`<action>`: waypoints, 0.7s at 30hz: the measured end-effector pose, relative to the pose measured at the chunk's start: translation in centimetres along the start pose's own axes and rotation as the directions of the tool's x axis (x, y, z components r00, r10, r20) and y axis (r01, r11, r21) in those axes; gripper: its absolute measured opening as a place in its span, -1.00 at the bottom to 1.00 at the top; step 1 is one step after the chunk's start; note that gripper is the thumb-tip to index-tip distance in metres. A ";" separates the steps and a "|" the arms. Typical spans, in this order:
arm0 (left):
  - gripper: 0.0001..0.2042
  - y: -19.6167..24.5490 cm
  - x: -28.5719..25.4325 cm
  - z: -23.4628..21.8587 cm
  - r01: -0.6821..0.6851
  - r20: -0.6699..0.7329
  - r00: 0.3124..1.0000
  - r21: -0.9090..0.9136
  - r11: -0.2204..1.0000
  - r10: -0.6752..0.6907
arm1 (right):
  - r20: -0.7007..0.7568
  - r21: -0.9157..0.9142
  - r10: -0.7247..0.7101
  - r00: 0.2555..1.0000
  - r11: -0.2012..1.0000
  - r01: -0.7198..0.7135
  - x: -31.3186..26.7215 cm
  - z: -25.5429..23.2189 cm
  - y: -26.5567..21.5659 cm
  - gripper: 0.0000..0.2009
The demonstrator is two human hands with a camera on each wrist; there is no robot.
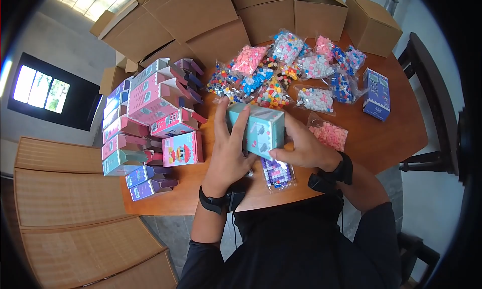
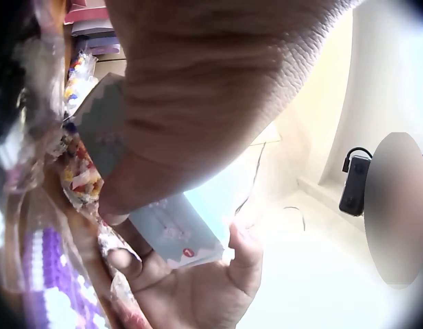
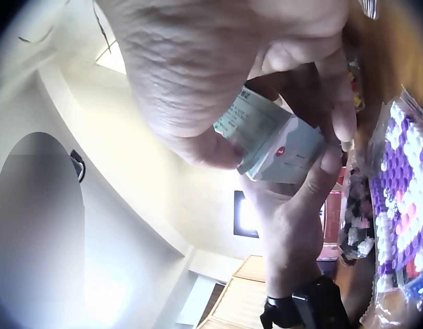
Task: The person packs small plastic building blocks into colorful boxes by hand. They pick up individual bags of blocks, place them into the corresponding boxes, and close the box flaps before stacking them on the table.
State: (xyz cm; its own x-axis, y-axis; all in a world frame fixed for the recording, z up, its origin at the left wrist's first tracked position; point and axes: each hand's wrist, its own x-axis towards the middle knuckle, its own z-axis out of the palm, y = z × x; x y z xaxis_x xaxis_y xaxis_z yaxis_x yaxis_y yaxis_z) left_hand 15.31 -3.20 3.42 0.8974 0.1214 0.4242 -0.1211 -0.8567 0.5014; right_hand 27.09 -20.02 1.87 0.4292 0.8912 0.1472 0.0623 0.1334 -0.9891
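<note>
A small light-teal cardboard box (image 1: 264, 133) is held tilted between both hands over the table. My left hand (image 1: 227, 151) grips its left side, two fingers reaching up along it and the thumb low by its near end. Wrapped round the right side, my right hand (image 1: 307, 146) has its thumb at the lower corner. In the right wrist view, printed text shows on one face of the teal box (image 3: 256, 127), beside an end with a red round mark. Beneath the hands lies a clear bag of purple and white bead-like pieces (image 1: 277, 174).
Open pink, teal and purple boxes (image 1: 150, 100) stand stacked at left. Clear bags of coloured pieces (image 1: 273, 78) pile up behind the hands; a bag of pink pieces (image 1: 329, 133) lies right. A blue box (image 1: 376, 94) stands far right. Large cardboard cartons (image 1: 196, 18) line the back.
</note>
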 end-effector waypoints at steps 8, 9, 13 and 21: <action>-0.07 -2.0 0.0 -0.7 0.032 -0.168 0.979 -0.426 0.904 -0.114 | -0.149 0.593 0.072 0.986 0.804 0.031 -0.1 -1.5 0.8 -0.35; -0.09 -1.9 -0.2 -0.8 0.034 -0.125 0.986 -0.495 0.868 -0.110 | -0.142 0.653 0.077 0.987 0.756 0.035 -0.1 -1.8 1.5 -0.35; -0.32 -0.8 -0.8 -0.1 0.025 -0.020 0.999 -0.656 0.754 -0.050 | -0.119 0.737 0.016 0.993 0.671 0.078 0.0 -2.0 2.2 -0.44; -0.47 0.4 0.0 -1.3 -0.165 -0.097 0.986 -0.461 0.872 0.135 | -0.146 0.697 0.125 0.981 0.717 0.012 0.5 -1.7 4.0 -0.55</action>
State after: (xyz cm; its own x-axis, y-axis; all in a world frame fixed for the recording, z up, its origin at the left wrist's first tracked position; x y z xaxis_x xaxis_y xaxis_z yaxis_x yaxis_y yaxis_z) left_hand 14.77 -2.92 4.59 0.8273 0.0530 0.5593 -0.4489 -0.5362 0.7149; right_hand 29.06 -19.76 -1.97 0.5601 0.8281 0.0208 -0.5784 0.4090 -0.7058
